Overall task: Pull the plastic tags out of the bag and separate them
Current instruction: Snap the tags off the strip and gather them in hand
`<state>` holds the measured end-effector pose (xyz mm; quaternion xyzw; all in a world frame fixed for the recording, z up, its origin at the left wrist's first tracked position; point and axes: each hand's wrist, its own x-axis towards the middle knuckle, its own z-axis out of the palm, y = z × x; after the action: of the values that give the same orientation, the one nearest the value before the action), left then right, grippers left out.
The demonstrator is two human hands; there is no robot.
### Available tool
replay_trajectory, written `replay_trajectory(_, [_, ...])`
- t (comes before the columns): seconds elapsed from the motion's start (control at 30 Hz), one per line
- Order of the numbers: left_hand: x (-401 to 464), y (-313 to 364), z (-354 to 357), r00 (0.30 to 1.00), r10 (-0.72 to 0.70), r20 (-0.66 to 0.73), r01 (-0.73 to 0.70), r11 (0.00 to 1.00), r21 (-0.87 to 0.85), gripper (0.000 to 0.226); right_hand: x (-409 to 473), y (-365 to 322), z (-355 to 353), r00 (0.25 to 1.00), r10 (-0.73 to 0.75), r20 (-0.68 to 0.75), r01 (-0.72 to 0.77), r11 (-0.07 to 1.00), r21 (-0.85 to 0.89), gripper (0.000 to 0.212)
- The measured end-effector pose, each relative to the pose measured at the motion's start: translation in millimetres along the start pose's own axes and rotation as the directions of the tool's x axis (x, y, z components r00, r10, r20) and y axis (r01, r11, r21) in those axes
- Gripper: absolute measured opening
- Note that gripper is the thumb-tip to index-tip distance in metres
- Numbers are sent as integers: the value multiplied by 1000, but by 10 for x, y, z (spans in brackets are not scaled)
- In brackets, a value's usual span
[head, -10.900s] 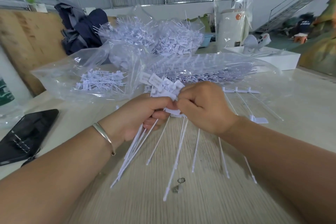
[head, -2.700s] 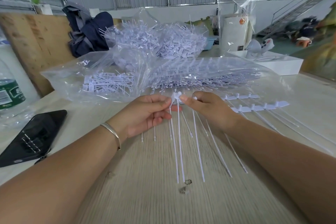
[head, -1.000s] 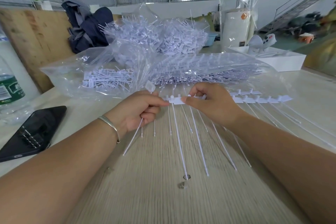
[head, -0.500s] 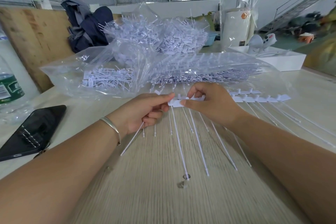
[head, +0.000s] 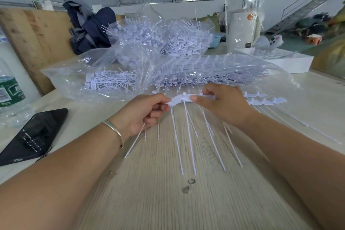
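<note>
Left hand and right hand are each pinching an end of a white tag strip above the table. The strip's stems are hanging down toward the table. The bag is lying just behind the hands.

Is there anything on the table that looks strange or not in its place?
Two small dark bits lie on the wooden table just below the hanging tag tails, unlike the white tags; what they are cannot be told. Nothing else stands out.

Your right hand covers the tag strip's far end | left hand hides tag heads | bottle cut by left edge | background blurred.
</note>
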<state>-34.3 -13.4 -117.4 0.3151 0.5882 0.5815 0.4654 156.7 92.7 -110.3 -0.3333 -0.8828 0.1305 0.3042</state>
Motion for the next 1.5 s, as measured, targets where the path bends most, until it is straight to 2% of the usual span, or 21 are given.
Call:
replay_trajectory(0.13, [-39,14,14,995,11,103,-12,1000,10,4,-4,-13,-13,997,60,56,-75,946,315,46])
replay_trajectory(0.17, [-48,16,14,991,13,133,-13,1000,4,9,-2,-7,-25,995,69,66,-89,922,376,44])
replay_trajectory(0.27, [-80,26,19,980,28,195,-27,1000,-5,14,-8,18,-66,994,62,94,-100,868,487,43])
replay_trajectory(0.37, [-100,9,38,973,34,230,-34,999,-5,17,-35,20,-58,992,40,123,-101,836,540,54])
replay_trajectory(0.53, [-128,-35,114,939,47,340,-47,999,-9,10,-73,-106,38,986,-48,161,-47,841,539,64])
replay_trajectory(0.63, [-136,-34,133,942,38,334,-32,999,-22,11,-78,-132,48,985,-61,163,-36,844,536,67])
replay_trajectory(0.77, [-135,17,154,946,-23,323,49,996,-72,14,-38,-91,14,998,2,61,-34,847,531,54])
replay_trajectory(0.93, [-95,75,80,978,-85,191,107,988,-107,22,-8,-32,-3,997,75,-19,-54,852,520,35])
replay_trajectory(1.03, [-95,68,46,991,-56,119,60,998,-30,22,-13,-37,-8,995,89,-33,-59,854,517,27])
replay_trajectory(1.2, [-84,39,55,994,44,97,-50,997,58,46,-32,-50,4,998,59,-12,-46,874,483,7])
replay_trajectory(1.27, [-82,32,66,992,35,121,-42,998,49,45,-37,-50,10,999,53,-11,-41,877,479,3])
replay_trajectory(1.4, [-85,34,82,988,12,155,-16,1000,23,19,-28,-41,6,999,43,-13,-31,877,479,4])
replay_trajectory(1.5, [-53,15,49,992,4,125,-6,1000,18,24,-14,-38,14,999,31,-20,-18,887,461,3])
